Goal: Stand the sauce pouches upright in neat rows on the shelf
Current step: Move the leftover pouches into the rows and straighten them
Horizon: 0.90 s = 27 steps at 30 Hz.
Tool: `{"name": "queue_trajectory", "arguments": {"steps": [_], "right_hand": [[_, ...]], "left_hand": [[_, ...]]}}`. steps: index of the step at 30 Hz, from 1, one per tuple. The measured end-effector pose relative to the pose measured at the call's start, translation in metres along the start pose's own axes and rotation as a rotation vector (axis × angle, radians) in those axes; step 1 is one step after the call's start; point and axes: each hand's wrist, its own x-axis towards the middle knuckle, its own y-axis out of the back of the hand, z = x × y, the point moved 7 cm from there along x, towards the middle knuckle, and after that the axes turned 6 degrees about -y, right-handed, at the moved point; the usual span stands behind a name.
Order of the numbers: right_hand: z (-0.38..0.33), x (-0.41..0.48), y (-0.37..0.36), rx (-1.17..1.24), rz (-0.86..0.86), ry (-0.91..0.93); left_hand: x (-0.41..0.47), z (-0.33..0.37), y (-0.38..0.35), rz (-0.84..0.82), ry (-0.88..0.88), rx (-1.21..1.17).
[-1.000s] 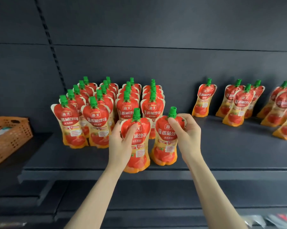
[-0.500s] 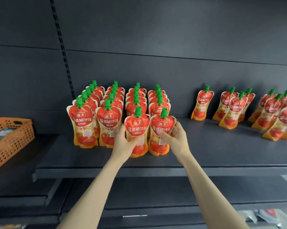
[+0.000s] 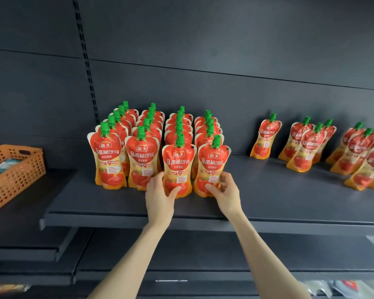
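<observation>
Red and yellow sauce pouches with green caps stand upright in four rows (image 3: pixel 138 134) on the dark shelf (image 3: pixel 268 203). My left hand (image 3: pixel 159 195) grips the base of the front pouch of the third row (image 3: pixel 178 167), thumb across its front. My right hand (image 3: pixel 226 192) pinches the lower part of the front pouch of the fourth row (image 3: pixel 213 167). Both pouches stand on the shelf. A single pouch (image 3: pixel 265 137) leans against the back wall to the right. Several more loose pouches (image 3: pixel 306 145) lean in untidy groups further right.
An orange perforated basket (image 3: pixel 15 175) sits on a lower ledge at the left. The slotted upright (image 3: pixel 85 61) runs up the back panel behind the rows. Bare shelf lies between the rows and the leaning pouches. Lower shelves run beneath my arms.
Both hands have pushed the two front pouches back against their rows and slid down from the upper parts to the bases. The view has shifted left.
</observation>
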Motion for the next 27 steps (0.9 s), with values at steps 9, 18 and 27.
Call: {"name": "queue_trajectory", "arguments": {"steps": [9, 18, 27], "right_hand": [[0.0000, 0.0057, -0.0022, -0.030, -0.031, 0.027], [0.0027, 0.0095, -0.0075, -0.045, -0.105, -0.001], [0.0020, 0.0095, -0.0091, -0.058, -0.167, 0.003]], "left_hand": [[0.0065, 0.0029, -0.0012, 0.037, -0.014, 0.121], [0.0030, -0.0039, -0.0021, 0.051, -0.009, 0.130], [0.0018, -0.0031, -0.0014, 0.057, -0.010, 0.138]]}}
